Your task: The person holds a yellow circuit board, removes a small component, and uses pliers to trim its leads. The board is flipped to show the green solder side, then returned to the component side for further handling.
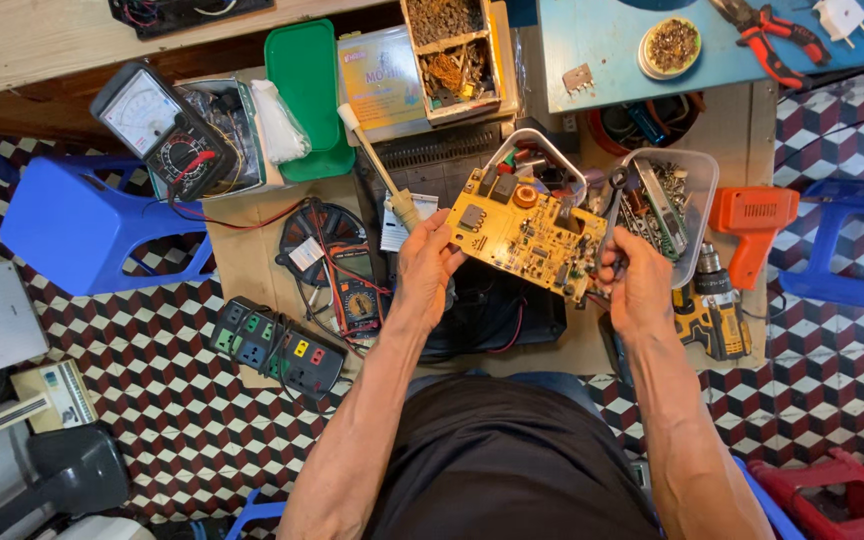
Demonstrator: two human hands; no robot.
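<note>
A yellow circuit board [524,232], already out of any housing, is being held above a cluttered low workbench [252,250], the left hand [430,262] gripping its near edge and the right hand [634,280] clamping its far corner; a soldering iron [380,168] is lying untouched beside a multimeter [164,130].

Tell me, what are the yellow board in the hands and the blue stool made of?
The yellow circuit board, held by the left hand and right hand, looks like stiff matte laminate carrying soldered parts and a copper-coloured coil. The blue stool looks like moulded plastic: smooth, evenly coloured, slightly shiny.
</note>
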